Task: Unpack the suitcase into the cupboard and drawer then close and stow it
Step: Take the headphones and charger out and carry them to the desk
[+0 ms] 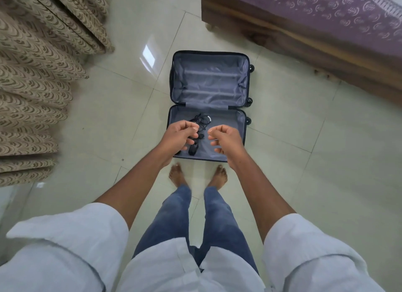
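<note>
1. The suitcase point(208, 85) lies open flat on the tiled floor point(304, 139), directly beneath both hands, its grey lining bare in the far half.
2. The left hand point(181, 135) pinches a bundle of black cables point(201, 118), fingers curled round the cord; a dark plug-like piece point(193, 149) dangles just below its knuckles, over the near half of the case.
3. The right hand point(226, 138) hovers just beside the left, fingers curled and holding nothing, apart from the cables.
4. The step in hand looks like lifting out the last loose item, since nothing else shows in either half.
5. To do it well, gather the hanging loops into the left palm, using the free right hand to catch the dangling end so nothing snags on the case rim.
6. Check the lining for small leftovers before closing.
7. The bed point(326, 19) stands beyond the right hand, the curtains point(32, 74) beyond the left.
</note>
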